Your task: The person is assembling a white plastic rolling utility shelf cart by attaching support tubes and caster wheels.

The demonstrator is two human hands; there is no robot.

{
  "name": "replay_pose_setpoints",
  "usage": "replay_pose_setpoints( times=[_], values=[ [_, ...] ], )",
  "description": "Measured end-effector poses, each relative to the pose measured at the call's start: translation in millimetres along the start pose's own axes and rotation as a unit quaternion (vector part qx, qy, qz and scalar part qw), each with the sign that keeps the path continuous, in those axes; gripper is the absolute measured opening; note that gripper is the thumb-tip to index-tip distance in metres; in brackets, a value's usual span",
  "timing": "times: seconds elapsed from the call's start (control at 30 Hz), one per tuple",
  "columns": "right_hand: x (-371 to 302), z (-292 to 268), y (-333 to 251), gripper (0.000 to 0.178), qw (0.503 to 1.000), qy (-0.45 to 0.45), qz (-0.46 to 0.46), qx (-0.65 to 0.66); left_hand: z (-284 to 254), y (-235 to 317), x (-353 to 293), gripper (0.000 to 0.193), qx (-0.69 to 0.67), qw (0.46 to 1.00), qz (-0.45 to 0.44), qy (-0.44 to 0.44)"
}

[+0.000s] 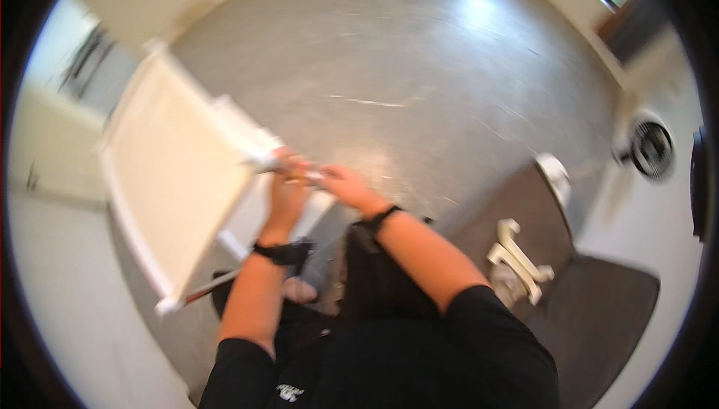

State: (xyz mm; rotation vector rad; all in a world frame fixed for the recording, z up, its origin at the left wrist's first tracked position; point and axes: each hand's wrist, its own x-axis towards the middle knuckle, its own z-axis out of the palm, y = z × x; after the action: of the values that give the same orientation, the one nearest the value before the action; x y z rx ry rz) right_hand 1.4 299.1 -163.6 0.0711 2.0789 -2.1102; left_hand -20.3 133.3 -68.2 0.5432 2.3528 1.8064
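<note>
In the head view, we count one cream panel (180, 162) in a white frame, at 9 o'clock from the centre; its long axis runs roughly from 11 to 5. One white bar (258, 161) juts from its right corner towards 3. Our two hands meet just left of centre: the left hand (287, 193) has its fingers clamped on the bar, and the right hand (352, 187) has its fingers clamped near the bar's end, though blur hides the exact grip. We wear two black wristbands (278, 253). At 4 o'clock, what look like two cream brackets (515, 261) lie on one brown seat (599, 304); one black fan (651, 148) is at 3. A white mark on our black shirt (419, 364) is too blurred to read.
</note>
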Motion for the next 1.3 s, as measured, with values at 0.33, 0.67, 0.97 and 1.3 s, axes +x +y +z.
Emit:
replay_pose_setpoints(
  times=[0.33, 0.67, 0.97, 1.3],
  values=[
    [-6.9, -4.5, -91.5, 0.058, 0.964, -0.137, -0.167, 0.154, 2.0, 69.5, -5.6, 0.032, 0.184, 0.982, -0.047, -0.025],
    [8.2, 36.9, -97.7, 0.017, 0.979, -0.031, -0.184, -0.087, -81.8, 65.5, -106.4, 0.025, 0.202, 0.947, -0.207, -0.139],
    [49.9, 34.1, -98.6, 0.022, 0.975, 0.147, -0.14, -0.094, -127.8, 7.7, -214.8, 0.035, 0.15, 0.954, -0.224, 0.132],
    [39.4, 11.0, -102.7, 0.022, 0.958, 0.235, -0.146, -0.075, -99.0, -5.5, -113.3, 0.032, -0.029, 0.971, 0.108, 0.212]
  ],
)
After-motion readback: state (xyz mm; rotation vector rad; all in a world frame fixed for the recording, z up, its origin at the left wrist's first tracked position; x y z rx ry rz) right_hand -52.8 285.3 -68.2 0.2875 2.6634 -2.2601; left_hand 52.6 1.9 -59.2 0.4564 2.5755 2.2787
